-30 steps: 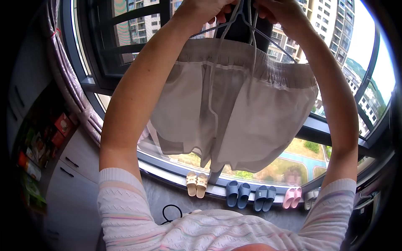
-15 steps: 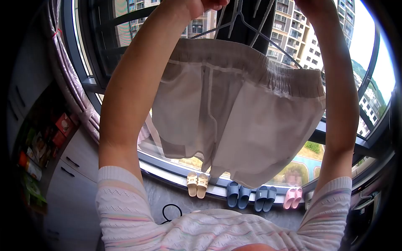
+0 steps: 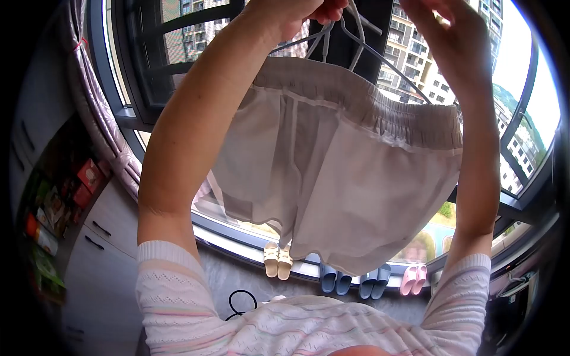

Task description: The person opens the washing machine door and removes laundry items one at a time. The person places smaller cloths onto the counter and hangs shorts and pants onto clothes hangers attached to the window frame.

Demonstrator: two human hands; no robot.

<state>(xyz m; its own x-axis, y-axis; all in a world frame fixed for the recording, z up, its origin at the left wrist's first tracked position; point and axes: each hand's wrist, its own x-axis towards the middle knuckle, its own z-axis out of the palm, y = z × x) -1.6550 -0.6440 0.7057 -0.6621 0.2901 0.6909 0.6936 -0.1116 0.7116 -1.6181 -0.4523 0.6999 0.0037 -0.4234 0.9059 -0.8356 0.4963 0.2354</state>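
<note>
Lt-coloured shorts (image 3: 356, 184) hang mid-frame below the grip, waistband (image 3: 409, 123) running crosswise & tilting down twd frame right, on a hanger (image 3: 405, 79). L hand (image 3: 306, 13), top ctr, is nearer the hanger's middle, fingers tog. on the cords (image 3: 360, 43); R hand (image 3: 460, 38), upper right, sits apart from them, tips partly cut off, so can't tell its grip.
</note>
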